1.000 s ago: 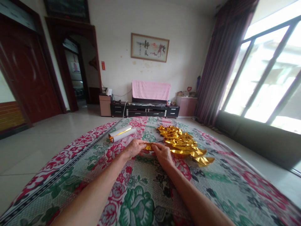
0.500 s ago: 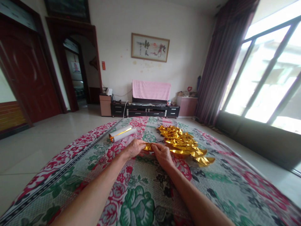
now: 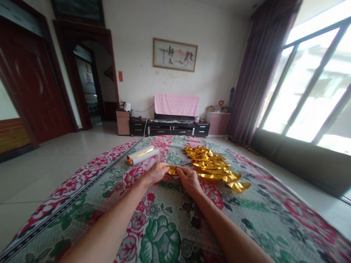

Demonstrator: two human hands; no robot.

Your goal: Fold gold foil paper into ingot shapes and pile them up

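Observation:
Between my two hands is a small piece of gold foil paper (image 3: 172,170), folded and shiny. My left hand (image 3: 157,172) pinches its left end, and my right hand (image 3: 189,178) pinches its right end with the thumb on top. Fingers beneath the piece are mostly hidden. Just beyond and to the right of my right hand lies a heap of folded gold foil ingots (image 3: 216,166), pointed at their ends. Farther left, rolled sheets of foil paper (image 3: 142,155), white outside and gold inside, rest on the cloth.
A flowered cloth (image 3: 109,215) in red, green and grey covers the rounded surface before me. Beyond it stands a low black cabinet (image 3: 161,131) with a pink towel (image 3: 177,104) draped over something on top. A window (image 3: 309,84) is at right.
Both hands stay in nearly the same place, still pinching the gold foil piece. Its middle looks slightly different in shape and shine. The heap and rolled sheets have not moved.

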